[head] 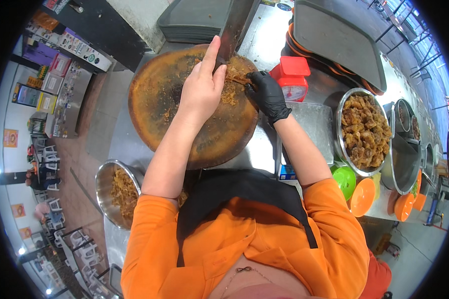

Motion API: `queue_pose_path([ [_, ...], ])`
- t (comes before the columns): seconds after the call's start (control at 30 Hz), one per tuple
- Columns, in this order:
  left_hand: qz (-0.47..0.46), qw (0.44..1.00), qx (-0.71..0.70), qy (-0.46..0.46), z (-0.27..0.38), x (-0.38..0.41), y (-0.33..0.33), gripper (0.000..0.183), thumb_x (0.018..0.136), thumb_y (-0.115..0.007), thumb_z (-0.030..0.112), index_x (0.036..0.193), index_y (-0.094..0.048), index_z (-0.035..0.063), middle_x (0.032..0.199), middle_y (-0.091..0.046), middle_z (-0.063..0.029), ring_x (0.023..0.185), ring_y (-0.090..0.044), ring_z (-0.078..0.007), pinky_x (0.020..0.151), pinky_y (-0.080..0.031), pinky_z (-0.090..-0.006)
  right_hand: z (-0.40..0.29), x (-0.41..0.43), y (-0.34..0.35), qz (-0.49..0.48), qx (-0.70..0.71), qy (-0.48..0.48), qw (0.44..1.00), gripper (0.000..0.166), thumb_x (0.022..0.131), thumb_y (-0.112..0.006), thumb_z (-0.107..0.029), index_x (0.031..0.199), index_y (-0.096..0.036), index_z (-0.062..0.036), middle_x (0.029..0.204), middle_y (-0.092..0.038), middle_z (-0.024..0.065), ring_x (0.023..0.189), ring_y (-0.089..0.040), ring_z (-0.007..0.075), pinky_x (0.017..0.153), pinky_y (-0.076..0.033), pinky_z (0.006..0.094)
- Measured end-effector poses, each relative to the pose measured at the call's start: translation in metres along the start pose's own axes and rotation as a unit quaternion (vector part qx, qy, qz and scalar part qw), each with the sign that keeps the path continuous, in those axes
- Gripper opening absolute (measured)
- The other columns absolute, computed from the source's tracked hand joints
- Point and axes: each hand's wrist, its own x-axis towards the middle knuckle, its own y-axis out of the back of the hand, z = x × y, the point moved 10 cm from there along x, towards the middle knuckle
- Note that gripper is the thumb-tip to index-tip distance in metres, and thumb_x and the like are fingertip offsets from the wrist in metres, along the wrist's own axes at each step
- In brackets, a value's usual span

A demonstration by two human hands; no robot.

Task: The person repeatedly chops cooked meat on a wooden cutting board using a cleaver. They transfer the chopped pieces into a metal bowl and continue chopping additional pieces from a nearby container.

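Note:
A round wooden chopping block (161, 108), stained and strewn with crumbs, lies before me. My left hand (204, 88), bare, grips a large cleaver (235, 30), index finger stretched along it; its handle is hidden by the hand. The broad dark blade reaches up past the block's far edge. At the block's right edge my right hand (265, 93), in a black glove, has its fingertips on a piece of browned, fried-looking meat (237, 76), close beside the cleaver. Chopped crumbs (229, 95) lie just below the meat.
A steel bowl of browned pieces (136, 177) stands at lower left. To the right are a red kitchen scale (293, 76), a flat metal tray (310, 116), a large bowl of fried meat chunks (340, 112), and green (344, 183) and orange bowls (363, 196). Stacked grey trays (336, 41) stand beyond.

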Motion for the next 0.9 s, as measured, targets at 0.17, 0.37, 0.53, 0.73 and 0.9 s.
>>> queue_pose_path([
  [0.17, -0.185, 0.971, 0.111, 0.101, -0.06, -0.025, -0.074, 0.059, 0.098, -0.053, 0.019, 0.152, -0.032, 0.0175, 0.114, -0.063, -0.028, 0.104, -0.062, -0.042, 0.089, -0.049, -0.0427, -0.001, 0.002, -0.008, -0.017, -0.005, 0.004, 1.0, 0.022, 0.085, -0.063, -0.014, 0.105, -0.063, -0.0056, 0.098, -0.065, 0.0184, 0.093, -0.063, 0.0375, 0.077, -0.051, 0.0451],
  [0.37, -0.091, 0.994, 0.021, 0.055, -0.05, -0.016, -0.043, 0.058, 0.099, -0.052, 0.023, 0.152, -0.031, 0.0199, 0.098, -0.064, -0.0251, 0.092, -0.063, -0.0401, 0.083, -0.049, -0.0459, 0.007, 0.004, -0.006, 0.03, 0.014, -0.002, 0.999, 0.021, 0.083, -0.067, -0.013, 0.103, -0.065, -0.0052, 0.093, -0.066, 0.0187, 0.088, -0.064, 0.0377, 0.074, -0.052, 0.0435],
  [0.53, 0.0, 1.0, 0.003, 0.006, -0.001, 0.0, 0.001, 0.057, 0.099, -0.052, 0.022, 0.152, -0.031, 0.0205, 0.103, -0.064, -0.024, 0.095, -0.063, -0.0402, 0.084, -0.05, -0.0456, 0.0, 0.006, -0.008, 0.034, 0.015, 0.029, 0.999, 0.018, 0.085, -0.065, -0.013, 0.102, -0.062, -0.0069, 0.096, -0.066, 0.0166, 0.088, -0.064, 0.0374, 0.074, -0.052, 0.0441],
  [0.73, -0.144, 0.984, 0.032, 0.099, -0.065, -0.028, -0.065, 0.058, 0.098, -0.053, 0.02, 0.152, -0.032, 0.0183, 0.11, -0.063, -0.0294, 0.1, -0.061, -0.0442, 0.084, -0.048, -0.0449, -0.002, 0.009, -0.016, 0.012, -0.012, 0.012, 1.0, 0.016, 0.085, -0.064, -0.013, 0.1, -0.062, -0.0083, 0.096, -0.065, 0.016, 0.086, -0.065, 0.0368, 0.073, -0.052, 0.0446],
  [0.9, -0.115, 0.989, 0.017, 0.092, -0.043, -0.02, -0.045, 0.056, 0.099, -0.053, 0.02, 0.152, -0.034, 0.0186, 0.118, -0.063, -0.0262, 0.108, -0.062, -0.0392, 0.092, -0.048, -0.0416, 0.001, 0.007, -0.012, 0.018, -0.018, 0.001, 1.0, 0.017, 0.081, -0.067, -0.013, 0.097, -0.066, -0.0073, 0.09, -0.065, 0.0155, 0.086, -0.064, 0.0358, 0.073, -0.052, 0.0422],
])
